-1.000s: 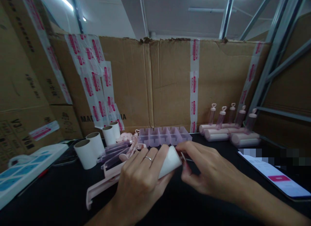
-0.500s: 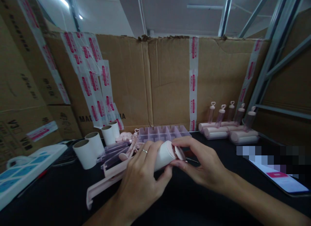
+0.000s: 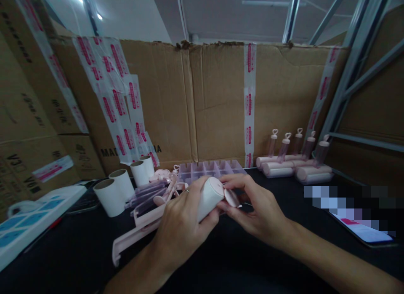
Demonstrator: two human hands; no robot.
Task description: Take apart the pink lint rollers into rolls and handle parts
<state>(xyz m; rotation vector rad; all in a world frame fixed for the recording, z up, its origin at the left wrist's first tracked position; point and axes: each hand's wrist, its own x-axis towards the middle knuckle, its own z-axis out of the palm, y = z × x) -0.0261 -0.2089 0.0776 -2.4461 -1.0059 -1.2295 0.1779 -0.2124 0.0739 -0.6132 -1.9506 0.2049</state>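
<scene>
My left hand (image 3: 179,222) is closed around a white roll (image 3: 208,202), which is tilted with its pale pink end up and to the right. Between the thumb and fingers of my right hand (image 3: 252,207) is a pale pink round cap (image 3: 232,197), close beside that end. Whether the cap touches the roll I cannot tell. Left of my hands lie long pink plastic frames (image 3: 135,239) and translucent purple pieces (image 3: 147,195). A purple compartment tray (image 3: 211,167) sits behind my hands, partly hidden by them.
Several white rolls with cardboard cores (image 3: 110,199) stand at the left. Pink rollers with upright heart-topped handles (image 3: 279,167) are grouped at the back right. A phone (image 3: 369,228) lies at the right, a white case with blue panels (image 3: 38,218) at the left. Cardboard (image 3: 217,104) walls the back.
The roll has turned slightly more upright, and its pink end is now more exposed. My right hand has drawn the round cap a little away from it and lower.
</scene>
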